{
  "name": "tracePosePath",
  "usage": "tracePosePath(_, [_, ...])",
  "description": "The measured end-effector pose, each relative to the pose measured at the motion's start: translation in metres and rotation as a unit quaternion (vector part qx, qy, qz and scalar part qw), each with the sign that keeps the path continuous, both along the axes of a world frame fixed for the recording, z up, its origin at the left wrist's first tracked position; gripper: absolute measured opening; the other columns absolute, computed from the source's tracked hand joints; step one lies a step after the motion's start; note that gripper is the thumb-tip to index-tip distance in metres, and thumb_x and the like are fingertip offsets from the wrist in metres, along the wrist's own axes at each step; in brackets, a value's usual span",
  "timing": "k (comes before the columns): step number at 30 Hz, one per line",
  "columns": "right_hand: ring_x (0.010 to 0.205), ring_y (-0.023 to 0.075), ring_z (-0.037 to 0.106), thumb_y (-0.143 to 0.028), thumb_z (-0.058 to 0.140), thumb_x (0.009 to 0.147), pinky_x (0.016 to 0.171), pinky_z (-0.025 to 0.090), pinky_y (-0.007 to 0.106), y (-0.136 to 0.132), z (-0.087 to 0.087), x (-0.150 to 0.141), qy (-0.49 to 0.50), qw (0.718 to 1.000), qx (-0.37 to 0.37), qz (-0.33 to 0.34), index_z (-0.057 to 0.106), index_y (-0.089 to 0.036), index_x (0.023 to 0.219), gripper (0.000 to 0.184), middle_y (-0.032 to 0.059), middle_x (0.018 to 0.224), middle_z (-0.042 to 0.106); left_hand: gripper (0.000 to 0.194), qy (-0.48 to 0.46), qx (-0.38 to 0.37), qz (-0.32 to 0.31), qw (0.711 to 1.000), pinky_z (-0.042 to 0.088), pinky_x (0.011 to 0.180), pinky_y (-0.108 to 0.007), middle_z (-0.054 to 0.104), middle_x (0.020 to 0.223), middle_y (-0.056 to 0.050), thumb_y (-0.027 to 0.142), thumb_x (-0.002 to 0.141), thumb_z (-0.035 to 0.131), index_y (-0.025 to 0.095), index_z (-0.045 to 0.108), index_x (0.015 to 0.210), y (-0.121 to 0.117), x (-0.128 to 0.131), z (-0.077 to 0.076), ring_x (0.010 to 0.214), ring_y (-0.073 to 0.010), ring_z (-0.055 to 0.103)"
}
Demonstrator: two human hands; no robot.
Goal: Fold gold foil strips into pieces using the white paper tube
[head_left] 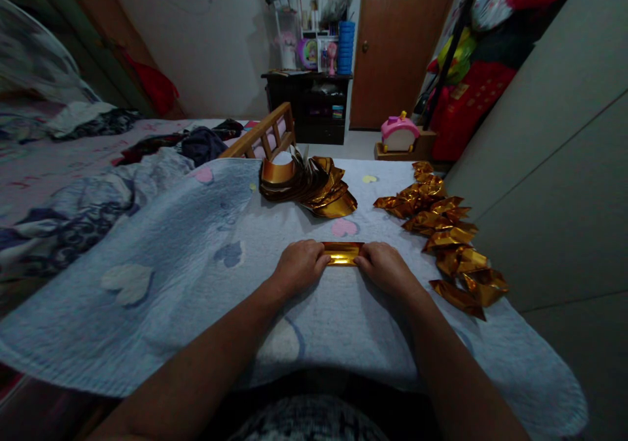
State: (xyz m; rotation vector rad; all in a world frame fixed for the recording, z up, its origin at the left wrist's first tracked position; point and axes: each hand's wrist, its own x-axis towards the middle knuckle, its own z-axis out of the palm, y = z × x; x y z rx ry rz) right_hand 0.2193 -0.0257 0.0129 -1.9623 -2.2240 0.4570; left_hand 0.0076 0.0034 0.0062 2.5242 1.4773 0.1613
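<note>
A rolled or folded sheet of gold foil paper [343, 254] lies across the blue blanket in front of me. My left hand [301, 264] grips its left end, thumb toward the middle. At the right end, my right hand [383, 265] holds it the same way, fingers curled round the edge. Beyond my hands sits a fanned stack of gold foil sheets [309, 182], some curled up on the left. To the right, several folded gold foil pieces with pointed ends [444, 231] form a loose row.
The light blue blanket [186, 277] with heart patterns covers the work surface. A wooden rail [260, 133] rises at its far left edge. Left of it is a bed with rumpled cloth [88, 225]. A pale cabinet wall [554, 186] borders the right side. A pink toy [400, 133] stands behind.
</note>
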Motion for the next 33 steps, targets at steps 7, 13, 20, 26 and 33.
tracePosePath(7, [0.085,0.0225,0.066,-0.026,0.056,0.093,0.073,0.038,0.031,0.001,0.001,-0.002,-0.012,1.0,-0.003,-0.006,0.075,-0.017,0.091,0.022,0.0113,0.092,0.076,0.026,0.005,0.002,0.01,1.0,0.045,0.078,-0.034,0.071,0.092,-0.009,0.035,0.097,0.05,0.018,0.068,0.091,-0.002,0.002,0.0,0.088,-0.0235,0.065])
tracePosePath(13, [0.084,0.0229,0.066,-0.026,0.056,0.093,0.072,0.038,0.032,0.0,0.001,-0.003,-0.023,1.0,0.0,-0.008,0.075,-0.017,0.09,0.021,0.0115,0.091,0.076,0.025,0.003,0.004,0.018,1.0,0.045,0.078,-0.035,0.071,0.092,-0.009,0.035,0.097,0.051,0.018,0.068,0.091,-0.003,0.003,0.001,0.089,-0.0247,0.065])
tracePosePath(20, [0.084,0.0231,0.066,-0.027,0.056,0.093,0.071,0.037,0.032,0.001,-0.002,-0.003,-0.027,1.0,0.011,-0.008,0.075,-0.017,0.091,0.022,0.0114,0.091,0.076,0.018,-0.02,0.006,0.018,1.0,0.043,0.078,-0.036,0.07,0.09,-0.007,0.033,0.096,0.055,0.019,0.064,0.089,-0.004,0.003,-0.003,0.087,-0.0243,0.064])
tracePosePath(26, [0.082,0.0219,0.064,-0.027,0.056,0.092,0.07,0.035,0.031,0.001,-0.002,-0.005,-0.025,1.0,0.007,-0.017,0.074,-0.017,0.088,0.02,0.0105,0.088,0.075,0.011,-0.053,0.061,0.014,0.997,0.042,0.083,-0.039,0.065,0.099,-0.007,0.03,0.093,0.06,0.02,0.062,0.096,-0.005,0.003,-0.011,0.097,-0.0265,0.058])
tracePosePath(33, [0.08,0.0205,0.058,-0.025,0.06,0.091,0.068,0.03,0.031,-0.002,-0.003,-0.005,-0.008,0.999,0.023,-0.04,0.065,-0.017,0.093,0.009,0.0071,0.087,0.07,0.017,-0.1,0.021,-0.083,0.991,0.041,0.084,-0.036,0.063,0.1,-0.006,0.017,0.094,0.054,0.023,0.07,0.099,0.003,0.001,-0.017,0.097,-0.0234,0.054])
